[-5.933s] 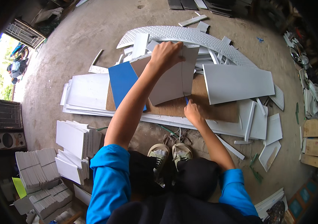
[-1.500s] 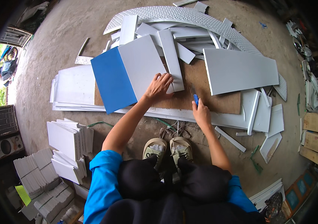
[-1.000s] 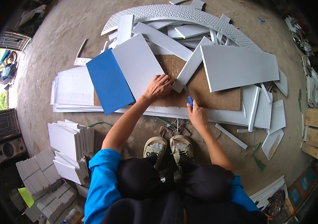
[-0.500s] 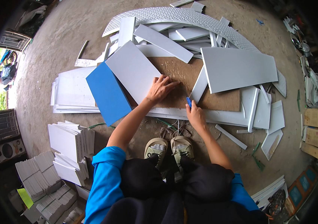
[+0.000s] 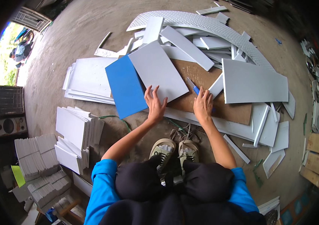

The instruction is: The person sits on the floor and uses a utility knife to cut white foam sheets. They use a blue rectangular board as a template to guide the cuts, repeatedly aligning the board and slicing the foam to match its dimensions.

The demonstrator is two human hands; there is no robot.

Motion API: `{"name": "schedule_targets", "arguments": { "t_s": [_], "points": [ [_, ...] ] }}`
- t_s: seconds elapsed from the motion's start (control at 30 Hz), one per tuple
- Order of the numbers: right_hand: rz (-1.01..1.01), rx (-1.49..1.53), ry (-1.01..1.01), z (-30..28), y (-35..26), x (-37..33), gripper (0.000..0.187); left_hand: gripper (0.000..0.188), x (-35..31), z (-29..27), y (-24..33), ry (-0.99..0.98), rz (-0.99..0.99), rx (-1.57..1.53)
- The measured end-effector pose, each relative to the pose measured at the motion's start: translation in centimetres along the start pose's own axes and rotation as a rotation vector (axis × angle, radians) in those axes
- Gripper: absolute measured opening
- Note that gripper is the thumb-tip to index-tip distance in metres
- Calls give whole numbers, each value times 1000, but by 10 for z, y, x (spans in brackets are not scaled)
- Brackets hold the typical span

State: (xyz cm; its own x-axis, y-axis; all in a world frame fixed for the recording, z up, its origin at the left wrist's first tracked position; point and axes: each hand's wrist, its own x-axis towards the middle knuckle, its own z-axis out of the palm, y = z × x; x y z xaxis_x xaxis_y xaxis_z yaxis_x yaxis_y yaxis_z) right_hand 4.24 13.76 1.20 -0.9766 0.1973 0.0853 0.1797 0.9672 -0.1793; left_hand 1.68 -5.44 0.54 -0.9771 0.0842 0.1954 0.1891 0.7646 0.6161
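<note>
My left hand (image 5: 155, 105) has its fingers spread, the fingertips on the near edge of a pale grey-white rectangular board (image 5: 158, 71). Partly under that board, on its left, lies a blue board (image 5: 125, 87). In my right hand (image 5: 203, 105) is a utility knife (image 5: 195, 89) with a blue handle. Its bare blade points away from me and to the left, near the pale board's right corner. Both boards lie over a worn brown board (image 5: 189, 72), which rests on a stack of white sheets.
White offcut strips (image 5: 185, 47) pile up behind the brown board, with a curved textured strip (image 5: 204, 23) beyond. A large white panel (image 5: 255, 80) lies at right. Stacked white pieces (image 5: 71, 127) stand on the floor at left. Cardboard boxes (image 5: 315, 153) sit far right.
My left hand has drawn back toward me and left, fingers spreading. My right hand has moved the knife left and away from me. The view has shifted slightly.
</note>
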Motion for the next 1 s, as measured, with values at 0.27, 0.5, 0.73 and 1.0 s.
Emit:
{"name": "schedule_targets", "arguments": {
  "t_s": [0.27, 0.5, 0.73, 1.0],
  "points": [
    [-266, 332, 57, 10, -43, 19, 47, 71, -17, 2, -6, 30, -488, -373],
    [-156, 626, 165, -1, -41, 36, 48, 50, 17, -28, 13, 23, -353, -762],
    [-420, 995, -214, -107, -166, 45, 65, 50, -14, -169, 1, 452, -143, -976],
    [-674, 947, -737, -85, -403, -20, 69, 56, -137, -303, -136, 896, -480, -476]
  ]
}}
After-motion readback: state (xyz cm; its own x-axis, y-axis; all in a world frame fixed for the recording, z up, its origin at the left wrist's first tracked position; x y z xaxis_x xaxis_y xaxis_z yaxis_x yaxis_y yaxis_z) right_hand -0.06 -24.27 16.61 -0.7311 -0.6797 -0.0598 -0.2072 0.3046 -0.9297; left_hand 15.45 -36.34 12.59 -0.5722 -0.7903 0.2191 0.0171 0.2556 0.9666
